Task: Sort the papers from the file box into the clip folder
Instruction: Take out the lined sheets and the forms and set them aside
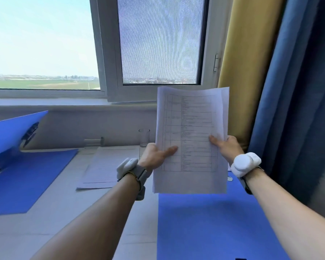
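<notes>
papers (190, 139) held upright, pinched by left hand (154, 156) and right hand (227, 147), likely for reading before filing.

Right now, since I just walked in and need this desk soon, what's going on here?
A person is holding a few printed papers upright over the desk, the left hand pinching the left edge and the right hand the right edge, as if reading them. A blue clip folder lies open on the left, with a loose sheet on the desk beside it. No paper shows in the folder yet.
</notes>
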